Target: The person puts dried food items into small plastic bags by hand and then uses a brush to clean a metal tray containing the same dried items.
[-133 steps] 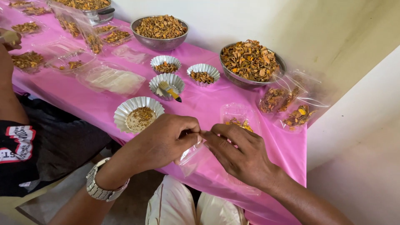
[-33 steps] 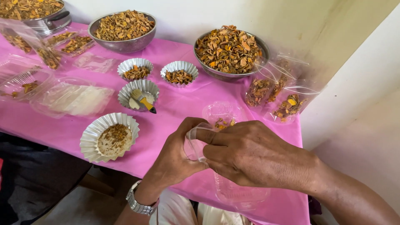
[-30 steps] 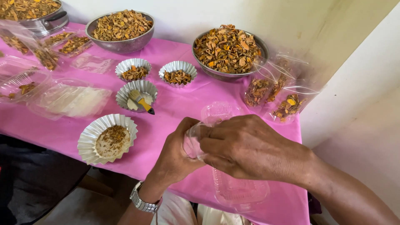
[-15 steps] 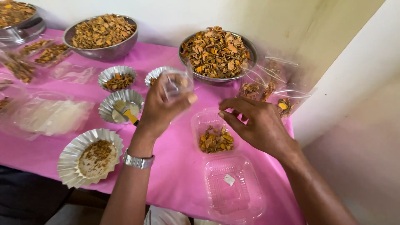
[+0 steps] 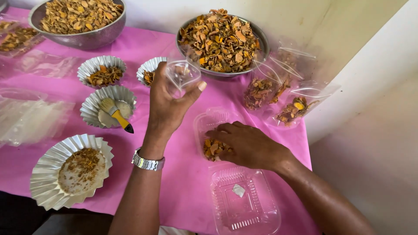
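My left hand is raised above the pink tablecloth and pinches a small clear plastic bag between thumb and fingers. A metal watch sits on that wrist. My right hand rests fingers-down in the open clear clamshell box, on the dried orange-brown pieces in its far half. The box's near half lies flat with a small white scrap in it.
A steel bowl of dried chips stands behind my hands, another bowl at far left. Several foil cups hold crumbs; one holds a yellow-handled brush. Filled clear bags lie near the table's right edge.
My hands were together working a small clear bag over the box. They have parted: the left lifted the bag up and away, the right dropped into the box's contents.
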